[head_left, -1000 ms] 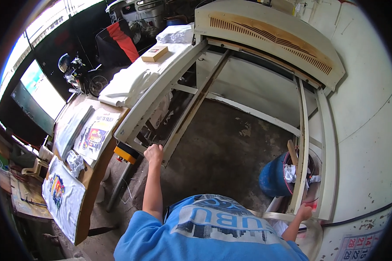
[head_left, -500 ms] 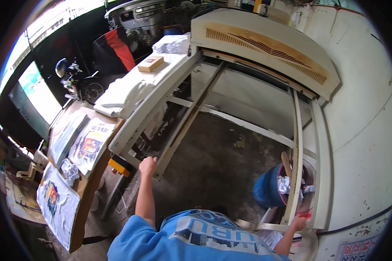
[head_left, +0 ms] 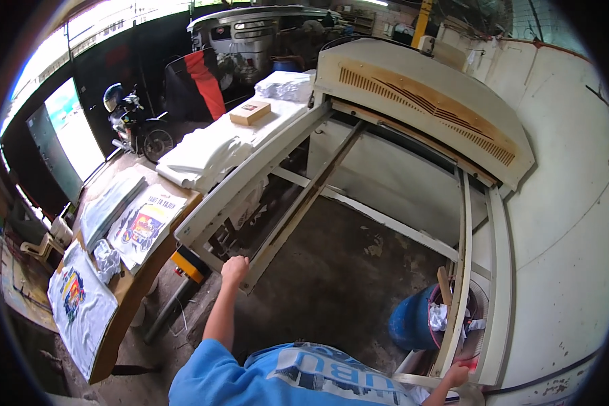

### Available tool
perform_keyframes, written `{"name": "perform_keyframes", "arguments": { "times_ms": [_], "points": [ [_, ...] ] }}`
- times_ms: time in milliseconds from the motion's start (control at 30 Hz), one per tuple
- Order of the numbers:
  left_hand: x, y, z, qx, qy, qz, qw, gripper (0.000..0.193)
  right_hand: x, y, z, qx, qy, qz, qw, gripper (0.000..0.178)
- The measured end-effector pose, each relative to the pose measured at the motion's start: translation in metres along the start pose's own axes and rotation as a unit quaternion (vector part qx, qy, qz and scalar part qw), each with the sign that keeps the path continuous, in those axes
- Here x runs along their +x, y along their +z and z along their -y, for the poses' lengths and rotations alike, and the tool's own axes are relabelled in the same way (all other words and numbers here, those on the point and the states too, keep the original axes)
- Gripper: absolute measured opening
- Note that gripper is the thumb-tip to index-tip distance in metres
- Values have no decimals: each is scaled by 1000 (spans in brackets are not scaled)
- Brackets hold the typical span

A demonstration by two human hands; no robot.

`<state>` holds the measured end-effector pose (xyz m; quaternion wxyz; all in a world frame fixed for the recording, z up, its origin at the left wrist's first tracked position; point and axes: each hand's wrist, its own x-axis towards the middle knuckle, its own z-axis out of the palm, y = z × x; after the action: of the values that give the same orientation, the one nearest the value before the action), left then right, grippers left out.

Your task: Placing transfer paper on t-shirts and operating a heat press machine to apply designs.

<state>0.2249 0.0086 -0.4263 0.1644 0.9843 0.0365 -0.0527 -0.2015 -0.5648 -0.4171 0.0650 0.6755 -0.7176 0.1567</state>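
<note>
A large off-white machine frame [head_left: 252, 177] with long metal side rails stretches away in front of me, its far end under a curved, vented hood [head_left: 426, 101] with brown scorch-like stains. My left hand [head_left: 235, 269] is closed at the near end of the left side, beside the tip of the brown-edged inner rail [head_left: 304, 193]. At the near right corner, my right hand [head_left: 457, 373] is closed on the frame beside the right inner rail [head_left: 461, 284]. The exact edge under each hand's fingers is partly hidden. Dark floor [head_left: 338, 271] shows through between the rails.
A blue drum [head_left: 411, 323] with white scraps stands under the right rails. Left of the frame, a table [head_left: 125, 291] bears printed shirts [head_left: 81, 294], white cloth and a small box [head_left: 250, 113]. A yellow-black control box [head_left: 188, 264] hangs near my left hand. A motorcycle [head_left: 134, 125] stands far left.
My view has tilted up a little, so the machine and table sit lower in the picture. Both hands stay closed at the same near corners of the frame.
</note>
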Motion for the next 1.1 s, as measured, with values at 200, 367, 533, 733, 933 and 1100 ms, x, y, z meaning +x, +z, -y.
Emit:
{"name": "perform_keyframes", "arguments": {
  "times_ms": [200, 367, 533, 733, 933, 1100],
  "points": [
    [-4, 1, 1, 4, -18, -4, 1000, 39, -4, -3, 1, 8, -5, 18, 1000, 31],
    [-7, 1, 0, 7, -2, -22, 1000, 39, -3, -5, 2, 25, -1, 5, 1000, 31],
    [1, 2, 1, -2, 0, -34, 999, 37, -3, -9, 6, 27, 12, -16, 999, 31],
    [0, 5, 7, -13, 3, -17, 1000, 35, -8, -14, 9, 23, 10, 3, 1000, 31],
    [-2, -1, 1, -28, 0, -10, 1000, 33, -3, -8, 5, 35, 17, -7, 999, 31],
    [-6, -11, -5, -78, 20, -75, 994, 31, -2, -7, 5, 3, 23, -11, 1000, 31]
  ]
}}
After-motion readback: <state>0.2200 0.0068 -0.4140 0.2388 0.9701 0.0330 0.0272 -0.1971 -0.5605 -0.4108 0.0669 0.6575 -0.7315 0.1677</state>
